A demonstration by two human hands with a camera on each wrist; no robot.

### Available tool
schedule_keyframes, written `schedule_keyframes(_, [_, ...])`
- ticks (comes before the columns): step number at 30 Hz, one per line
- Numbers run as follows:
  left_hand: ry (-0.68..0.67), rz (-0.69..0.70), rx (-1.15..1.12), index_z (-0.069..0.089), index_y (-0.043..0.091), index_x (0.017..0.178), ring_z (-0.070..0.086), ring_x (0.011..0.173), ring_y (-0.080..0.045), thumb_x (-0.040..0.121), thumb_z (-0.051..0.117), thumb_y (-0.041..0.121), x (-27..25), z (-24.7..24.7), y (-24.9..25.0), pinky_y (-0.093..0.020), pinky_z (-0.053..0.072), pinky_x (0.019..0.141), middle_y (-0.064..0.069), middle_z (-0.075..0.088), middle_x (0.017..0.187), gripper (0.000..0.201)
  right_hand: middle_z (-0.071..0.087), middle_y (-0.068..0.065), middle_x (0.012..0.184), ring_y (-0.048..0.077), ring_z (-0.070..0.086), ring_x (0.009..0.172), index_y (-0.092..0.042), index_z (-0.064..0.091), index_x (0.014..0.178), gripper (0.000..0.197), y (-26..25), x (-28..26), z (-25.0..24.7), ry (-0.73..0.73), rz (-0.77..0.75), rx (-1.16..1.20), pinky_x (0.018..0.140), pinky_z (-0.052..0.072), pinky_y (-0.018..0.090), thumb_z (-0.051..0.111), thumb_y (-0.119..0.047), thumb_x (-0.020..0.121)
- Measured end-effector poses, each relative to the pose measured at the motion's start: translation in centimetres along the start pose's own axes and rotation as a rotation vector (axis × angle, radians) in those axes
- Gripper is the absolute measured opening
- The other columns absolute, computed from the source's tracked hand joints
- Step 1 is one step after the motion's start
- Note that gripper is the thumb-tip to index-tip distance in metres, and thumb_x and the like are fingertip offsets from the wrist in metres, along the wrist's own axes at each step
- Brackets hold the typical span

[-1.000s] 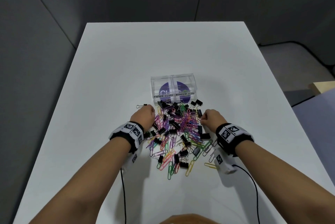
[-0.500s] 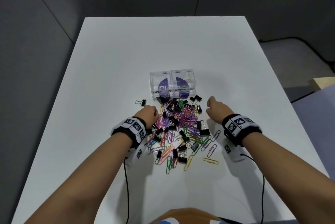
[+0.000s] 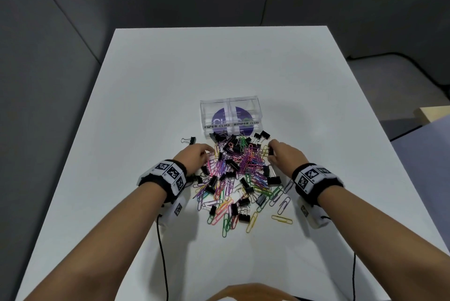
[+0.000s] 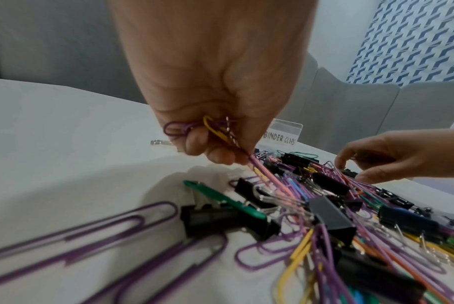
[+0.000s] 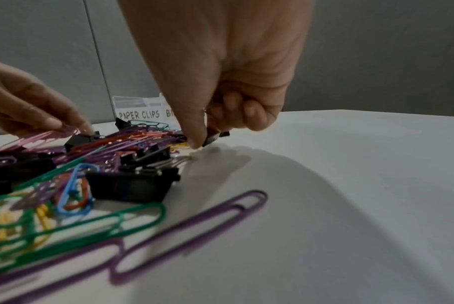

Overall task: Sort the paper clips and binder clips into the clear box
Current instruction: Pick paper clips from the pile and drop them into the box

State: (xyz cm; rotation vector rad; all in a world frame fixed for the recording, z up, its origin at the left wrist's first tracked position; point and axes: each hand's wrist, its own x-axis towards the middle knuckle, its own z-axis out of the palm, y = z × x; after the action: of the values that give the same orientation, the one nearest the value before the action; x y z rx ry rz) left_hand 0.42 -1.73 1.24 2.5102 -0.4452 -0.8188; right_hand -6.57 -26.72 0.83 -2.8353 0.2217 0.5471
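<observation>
A heap of coloured paper clips and black binder clips (image 3: 239,174) lies on the white table just in front of the clear box (image 3: 230,116), whose two halves are labelled PAPER CLIPS and BINDER CLIPS. My left hand (image 3: 197,157) is at the heap's left edge and grips several paper clips (image 4: 215,131), purple, yellow and pink, in its curled fingers. My right hand (image 3: 280,153) is at the heap's right edge and pinches a black binder clip (image 5: 211,137) between thumb and fingers, close to the table.
One binder clip (image 3: 189,140) lies apart, left of the box. A few loose paper clips (image 3: 282,219) are strewn toward the front right. Black cables (image 3: 162,247) run from both wrist cameras to the near table edge. Grey partition walls surround the table.
The right hand has moved back in to the heap's right edge and pinched a binder clip. The left hand stays at the left edge, holding paper clips.
</observation>
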Motion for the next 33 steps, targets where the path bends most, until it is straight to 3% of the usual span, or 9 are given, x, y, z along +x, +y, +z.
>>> schedule_keyframes(4, [0.05, -0.021, -0.062, 0.059, 0.001, 0.116, 0.058, 0.111, -0.024, 0.1, 0.034, 0.01, -0.2, -0.3, -0.1, -0.023, 0.039, 0.086, -0.012, 0.061, 0.123, 0.031, 0.064, 0.013, 0.108, 0.029, 0.06, 0.09, -0.009, 0.047, 0.119, 0.029, 1.6, -0.7, -0.8, 0.056, 0.106, 0.068, 0.068, 0.039, 0.029, 0.045, -0.025, 0.095])
schedule_keyframes(7, [0.073, -0.036, -0.073, 0.058, 0.001, 0.114, 0.057, 0.098, -0.023, 0.101, 0.033, 0.012, -0.2, -0.4, -0.2, -0.022, 0.036, 0.079, -0.012, 0.063, 0.118, 0.03, 0.065, 0.011, 0.107, 0.026, 0.055, 0.084, -0.011, 0.05, 0.114, 0.031, 2.6, -0.9, -1.4, 0.003, 0.178, 0.038, 0.068, 0.04, 0.029, 0.047, -0.03, 0.09])
schedule_keyframes(11, [0.043, -0.066, -0.067, 0.056, 0.011, 0.12, 0.055, 0.084, -0.019, 0.099, 0.033, 0.008, 0.2, -0.1, -0.3, -0.031, 0.045, 0.076, -0.011, 0.064, 0.112, 0.032, 0.065, 0.007, 0.111, 0.027, 0.061, 0.098, -0.011, 0.052, 0.116, 0.037, 1.4, -0.4, -1.5, 0.074, 0.17, 0.035, 0.074, 0.043, 0.031, 0.043, -0.039, 0.093])
schedule_keyframes(17, [0.03, -0.098, 0.041, 0.052, 0.012, 0.116, 0.052, 0.079, -0.022, 0.093, 0.03, 0.007, -0.3, 0.3, 0.2, -0.026, 0.035, 0.071, -0.002, 0.054, 0.086, 0.032, 0.051, 0.002, 0.066, 0.024, 0.053, 0.068, -0.011, 0.045, 0.066, 0.029, -2.8, 2.5, -0.9, -0.023, 0.264, 0.073, 0.058, 0.041, 0.026, 0.05, -0.028, 0.09])
schedule_keyframes(21, [0.034, -0.048, 0.046, 0.054, 0.007, 0.116, 0.059, 0.09, -0.03, 0.101, 0.026, 0.015, -0.8, 0.4, 0.3, -0.026, 0.034, 0.075, -0.012, 0.062, 0.098, 0.032, 0.055, 0.006, 0.076, 0.026, 0.054, 0.072, -0.008, 0.05, 0.083, 0.009, -3.9, 3.4, -1.0, -0.068, 0.251, 0.073, 0.063, 0.042, 0.029, 0.05, -0.014, 0.089])
schedule_keyframes(24, [0.038, -0.011, 0.039, 0.057, 0.005, 0.113, 0.061, 0.099, -0.03, 0.103, 0.026, 0.021, -0.5, 0.3, 0.0, -0.026, 0.037, 0.077, -0.012, 0.063, 0.114, 0.037, 0.046, 0.002, 0.061, 0.02, 0.047, 0.056, -0.007, 0.052, 0.088, 0.005, -3.5, 3.4, -0.8, -0.102, 0.248, 0.109, 0.05, 0.036, 0.026, 0.049, -0.01, 0.087])
schedule_keyframes(27, [0.058, 0.022, -0.001, 0.06, 0.002, 0.11, 0.061, 0.082, -0.028, 0.102, 0.031, 0.021, -0.1, -0.3, -0.5, -0.029, 0.042, 0.076, -0.014, 0.063, 0.107, 0.035, 0.041, 0.001, 0.059, 0.021, 0.045, 0.058, -0.009, 0.045, 0.07, 0.018, -2.7, 3.0, -0.7, -0.117, 0.246, 0.062, 0.048, 0.031, 0.023, 0.047, -0.014, 0.087])
schedule_keyframes(30, [0.09, 0.048, -0.072, 0.061, 0.001, 0.108, 0.054, 0.055, -0.019, 0.101, 0.035, 0.021, 0.3, -1.6, -0.7, -0.022, 0.046, 0.059, -0.009, 0.058, 0.082, 0.034, 0.047, 0.005, 0.072, 0.024, 0.048, 0.069, -0.009, 0.043, 0.082, 0.01, -2.6, 3.0, -1.6, -0.074, 0.167, 0.096, 0.048, 0.031, 0.025, 0.044, -0.015, 0.089])
schedule_keyframes(33, [0.14, 0.084, -0.029, 0.061, 0.002, 0.111, 0.055, 0.058, -0.019, 0.101, 0.036, 0.02, 0.9, -3.7, -0.1, -0.014, 0.042, 0.053, -0.006, 0.051, 0.086, 0.033, 0.047, 0.004, 0.076, 0.017, 0.044, 0.063, -0.008, 0.043, 0.087, 0.01, -4.2, 4.0, -3.6, -0.028, 0.032, 0.187, 0.05, 0.029, 0.022, 0.039, -0.013, 0.094])
